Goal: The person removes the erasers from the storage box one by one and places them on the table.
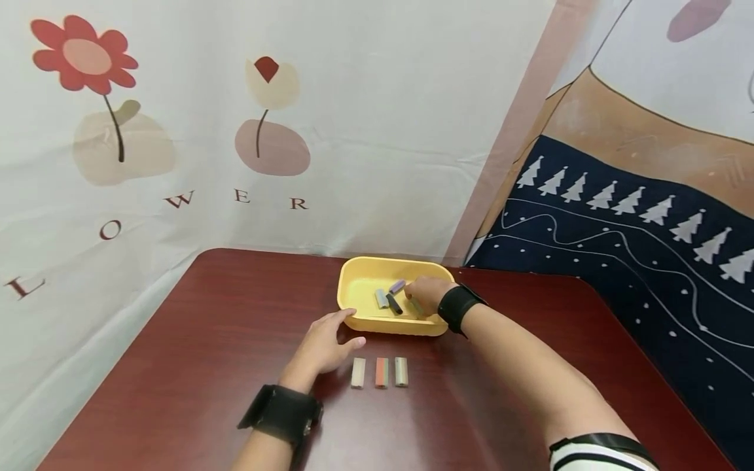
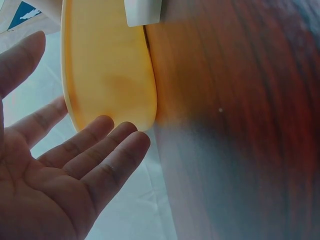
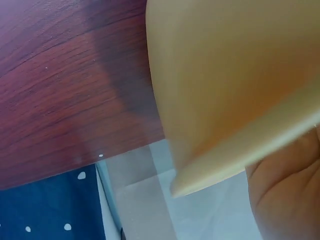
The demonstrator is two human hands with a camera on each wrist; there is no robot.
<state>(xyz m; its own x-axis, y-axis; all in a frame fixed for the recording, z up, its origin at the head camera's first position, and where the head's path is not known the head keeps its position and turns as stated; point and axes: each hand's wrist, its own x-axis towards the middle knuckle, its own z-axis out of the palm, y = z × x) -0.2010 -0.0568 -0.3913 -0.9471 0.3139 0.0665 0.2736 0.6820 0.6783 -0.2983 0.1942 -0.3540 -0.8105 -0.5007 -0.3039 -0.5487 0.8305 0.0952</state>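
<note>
A yellow plastic tub (image 1: 365, 275) stands near the table's far edge. Inside it lie a purple stick (image 1: 397, 286), a pale grey stick (image 1: 381, 299), a black stick (image 1: 394, 304) and an olive stick (image 1: 417, 306). My right hand (image 1: 432, 292) reaches over the tub's right side, its fingers bent down beside the purple and olive sticks. Whether they pinch one I cannot tell; the tub wall hides the fingers in the right wrist view. My left hand (image 1: 323, 343) has its fingers extended, fingertips at the tub's front left corner.
On the table (image 1: 235, 366), in front of the tub, three short sticks lie in a row: a beige one (image 1: 358, 373), an orange and green one (image 1: 381, 373) and a pale green one (image 1: 401, 371). Printed cloth (image 1: 383, 131) hangs behind the table.
</note>
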